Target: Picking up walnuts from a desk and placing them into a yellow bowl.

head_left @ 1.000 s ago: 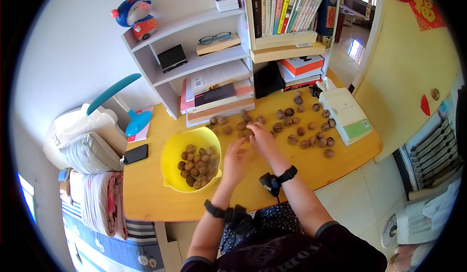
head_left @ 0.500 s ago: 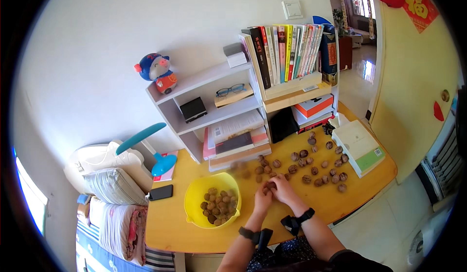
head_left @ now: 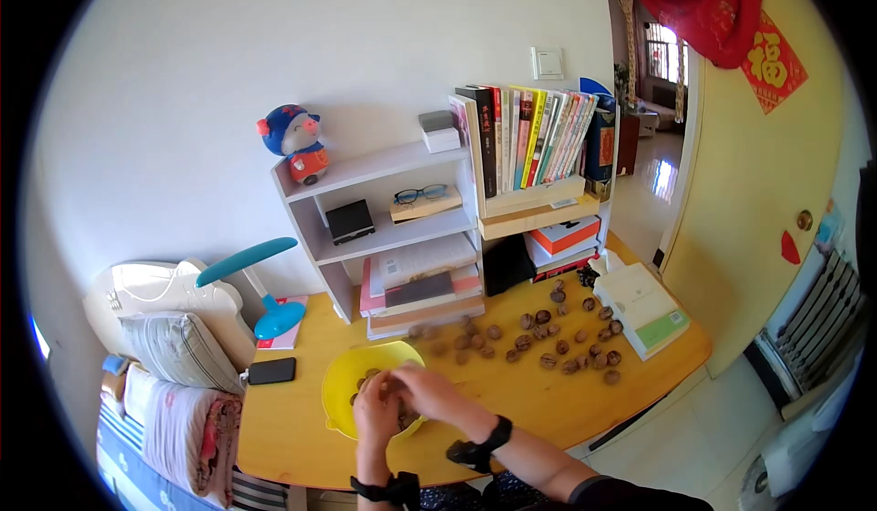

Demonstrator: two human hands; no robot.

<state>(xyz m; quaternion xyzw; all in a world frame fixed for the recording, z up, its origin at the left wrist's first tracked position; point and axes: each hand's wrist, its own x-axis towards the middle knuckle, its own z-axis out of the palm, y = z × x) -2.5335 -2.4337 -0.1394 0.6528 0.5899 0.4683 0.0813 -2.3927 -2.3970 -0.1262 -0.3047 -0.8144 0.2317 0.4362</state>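
Note:
A yellow plastic basin (head_left: 334, 392) stands on the table with brown walnuts (head_left: 408, 412) inside it. Over the basin, my left hand (head_left: 375, 409) is cupped, fingers curled. My right hand (head_left: 429, 392) reaches in from the right and meets it, its fingers bent down against the left hand. A bit of brown walnut shows between the two hands; most of what they hold is hidden. To the right, more walnuts (head_left: 570, 366) lie scattered on the wooden table. Some near the shelf are smeared in the picture.
The table (head_left: 512, 429) also bears a white and green box (head_left: 647, 315), a black phone (head_left: 272, 371) and a teal desk lamp (head_left: 280, 317). Behind stands a white shelf (head_left: 395, 243) with books (head_left: 534, 141). A bed (head_left: 169, 420) is at the left.
Both hands have moved left, from among the walnuts on the table to above the basin, carrying walnuts. The view has shifted, so the scene sits lower and further left.

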